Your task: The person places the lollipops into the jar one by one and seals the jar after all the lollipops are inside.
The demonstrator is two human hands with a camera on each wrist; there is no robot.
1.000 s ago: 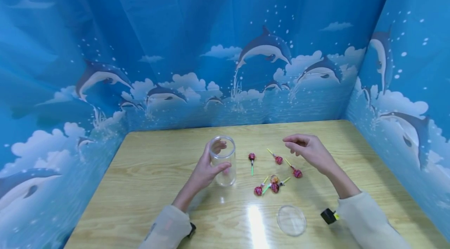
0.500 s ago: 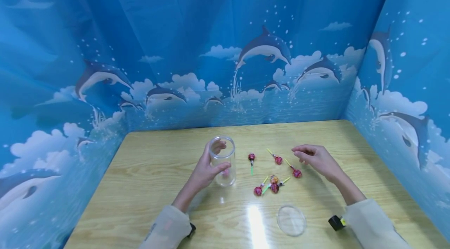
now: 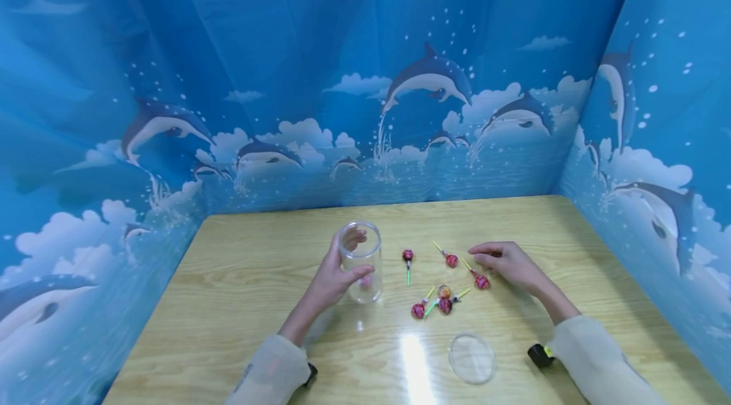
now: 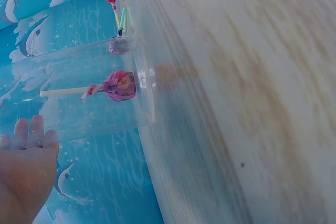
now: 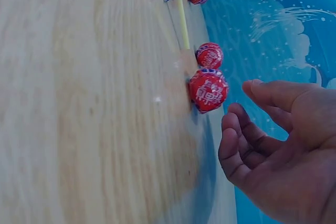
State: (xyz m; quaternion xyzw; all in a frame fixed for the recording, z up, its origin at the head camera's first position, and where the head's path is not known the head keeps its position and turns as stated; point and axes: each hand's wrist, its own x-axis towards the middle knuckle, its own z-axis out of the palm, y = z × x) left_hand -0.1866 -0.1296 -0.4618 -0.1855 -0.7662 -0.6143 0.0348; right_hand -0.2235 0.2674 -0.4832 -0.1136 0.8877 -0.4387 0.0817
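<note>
My left hand (image 3: 334,275) grips a clear plastic jar (image 3: 370,259), its thumb in front and fingers round the far side. The jar stands upright on the table with its top uncovered. Inside, a pink-wrapped lollipop (image 4: 121,85) sits head down, its white stick pointing up. My right hand (image 3: 511,263) is just right of a red lollipop (image 3: 482,282) with a yellow stick. Its fingers are loosely bent, with a gap between thumb and fingertips (image 5: 229,124) and nothing held. In the right wrist view that red lollipop head (image 5: 209,91) lies just beyond the fingers.
Another red lollipop (image 3: 451,261) lies behind, and a dark red one (image 3: 408,254) with a green stick lies nearer the jar. Several more form a cluster (image 3: 445,305) in front. A round clear lid (image 3: 472,358) lies at the table's front. Blue dolphin-printed curtains (image 3: 342,75) enclose the wooden table (image 3: 245,265).
My right hand has come down closer to the table, shifting slightly right and then back a little left beside the red lollipop. The left hand and jar stay in place.
</note>
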